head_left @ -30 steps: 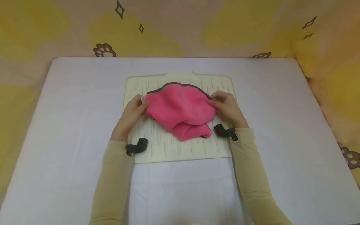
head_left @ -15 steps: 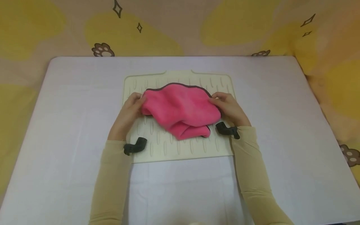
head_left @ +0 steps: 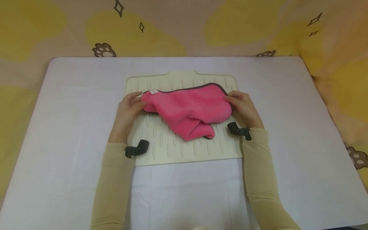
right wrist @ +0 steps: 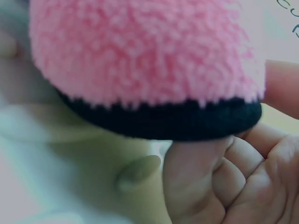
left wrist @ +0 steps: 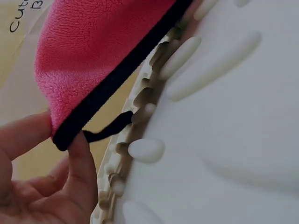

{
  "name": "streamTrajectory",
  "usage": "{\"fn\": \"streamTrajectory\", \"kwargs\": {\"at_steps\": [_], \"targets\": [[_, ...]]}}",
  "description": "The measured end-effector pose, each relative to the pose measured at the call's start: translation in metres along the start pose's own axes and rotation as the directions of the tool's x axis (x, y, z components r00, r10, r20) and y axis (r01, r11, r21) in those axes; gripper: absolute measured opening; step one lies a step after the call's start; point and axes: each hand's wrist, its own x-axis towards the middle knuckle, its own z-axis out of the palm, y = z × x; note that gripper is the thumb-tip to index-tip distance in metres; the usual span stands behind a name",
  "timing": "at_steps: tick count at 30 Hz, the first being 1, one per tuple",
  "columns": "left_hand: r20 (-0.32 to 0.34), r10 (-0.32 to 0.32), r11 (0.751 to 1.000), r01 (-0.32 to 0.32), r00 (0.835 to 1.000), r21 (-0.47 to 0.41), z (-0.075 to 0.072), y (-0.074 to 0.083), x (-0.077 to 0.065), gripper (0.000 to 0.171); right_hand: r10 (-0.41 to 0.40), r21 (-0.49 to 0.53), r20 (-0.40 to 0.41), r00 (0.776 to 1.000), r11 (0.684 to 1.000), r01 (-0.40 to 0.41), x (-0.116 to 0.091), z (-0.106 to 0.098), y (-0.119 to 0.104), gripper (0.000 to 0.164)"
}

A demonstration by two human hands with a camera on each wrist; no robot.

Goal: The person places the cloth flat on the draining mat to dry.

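A person at the white table (head_left: 69, 127) holds up a pink cloth (head_left: 187, 108) above the ribbed cream mat (head_left: 161, 155), each tan sleeve coming in from the table's near edge. The left hand (head_left: 124, 111) is over the mat's left edge, its thumb and finger pinched together on a dark-trimmed corner of the cloth, with a white tag (head_left: 153, 91) just beside it. The right hand (head_left: 246, 108) is over the mat's right edge, thumb and finger clamped on the trimmed border at the other end. Both held ends look lifted clear of the mat, as I see them in the two wrist views. The cloth's long axis runs from one hand to the other, roughly along the mat's far edge, its top border a little farther off on the right. What matters most, to my eye, is the folded flap (head_left: 198, 130): it droops from the middle toward the mat's near edge, and its dark tip is nearer the right hand than the left, lying inward and nearward of those fingers. I can't tell whether that flap touches the mat or hangs just above it
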Motion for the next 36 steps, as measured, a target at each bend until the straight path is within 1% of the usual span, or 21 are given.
{"fn": "streamTrajectory", "kwargs": {"at_steps": [2, 5, 8, 10, 13, 16, 18, 19, 21, 22, 24, 26, 29, 31, 33, 36], "targets": [[-0.010, -0.038, 0.999, 0.038, 0.999, 0.029, 0.000, 0.002, -0.001, 0.047, 0.012, -0.001, 0.011, 1.000, 1.000, -0.012, 0.000, 0.000, 0.001, 0.012], [0.005, -0.104, 0.994, 0.104, 0.995, 0.034, -0.002, 0.004, -0.003, 0.046, 0.019, -0.018, 0.024, 1.000, 1.000, -0.018, 0.001, 0.000, 0.001, 0.012], [0.044, -0.161, 0.987, 0.160, 0.986, 0.023, -0.005, 0.005, -0.005, 0.049, 0.018, -0.032, 0.030, 0.999, 0.999, -0.017, 0.001, 0.000, 0.001, 0.012], [0.080, -0.188, 0.982, 0.185, 0.979, 0.049, -0.008, 0.006, -0.006, 0.052, 0.016, -0.037, 0.032, 0.999, 0.999, -0.015, 0.001, 0.001, 0.001, 0.012], [0.138, -0.238, 0.970, 0.227, 0.961, 0.089, -0.012, 0.008, -0.008, 0.056, 0.011, -0.055, 0.034, 0.999, 0.998, -0.009, 0.001, 0.000, 0.001, 0.013], [0.209, -0.290, 0.954, 0.265, 0.934, 0.139, -0.016, 0.009, -0.008, 0.060, 0.007, -0.056, 0.036, 0.999, 0.998, -0.005, 0.001, 0.000, 0.001, 0.013], [0.259, -0.299, 0.952, 0.268, 0.919, 0.146, -0.017, 0.008, -0.008, 0.062, 0.005, -0.048, 0.038, 0.999, 0.999, -0.003, 0.001, 0.000, 0.001, 0.013], [0.284, -0.292, 0.955, 0.261, 0.913, 0.144, -0.017, 0.008, -0.007, 0.062, 0.006, -0.039, 0.039, 0.999, 0.999, -0.005, 0.001, 0.000, 0.001, 0.013], [0.324, -0.263, 0.964, 0.240, 0.909, 0.112, -0.015, 0.006, -0.007, 0.060, 0.005, -0.037, 0.036, 0.999, 0.999, -0.004, 0.001, 0.000, 0.001, 0.013], [0.332, -0.243, 0.970, 0.226, 0.911, 0.088, -0.014, 0.005, -0.007, 0.058, 0.005, -0.039, 0.035, 0.999, 0.999, -0.004, 0.001, 0.000, 0.001, 0.014], [0.319, -0.202, 0.979, 0.198, 0.926, 0.045, -0.011, 0.005, -0.007, 0.054, 0.006, -0.051, 0.036, 0.999, 0.999, -0.004, 0.001, 0.000, 0.001, 0.014], [0.267, -0.180, 0.983, 0.186, 0.947, 0.001, -0.008, 0.004, -0.007, 0.047, 0.008, -0.067, 0.040, 0.999, 0.998, -0.006, 0.001, -0.001, 0.001, 0.014], [0.170, -0.163, 0.982, 0.176, 0.972, -0.063, -0.004, 0.004, -0.006, 0.029, 0.017, -0.089, 0.045, 0.999, 0.996, -0.013, 0.002, -0.001, 0.002, 0.015], [0.127, -0.157, 0.980, 0.171, 0.979, -0.103, -0.003, 0.004, -0.005, 0.019, 0.023, -0.092, 0.048, 0.999, 0.996, -0.019, 0.001, -0.001, 0.002, 0.016], [0.110, -0.143, 0.980, 0.157, 0.984, -0.126, -0.002, 0.005, -0.005, 0.012, 0.028, -0.092, 0.043, 0.999, 0.995, -0.024, 0.002, 0.000, 0.002, 0.015], [0.101, -0.108, 0.981, 0.122, 0.989, -0.153, -0.002, 0.005, -0.005, 0.013, 0.029, -0.102, 0.039, 0.999, 0.994, -0.025, 0.002, 0.000, 0.002, 0.013]]}}
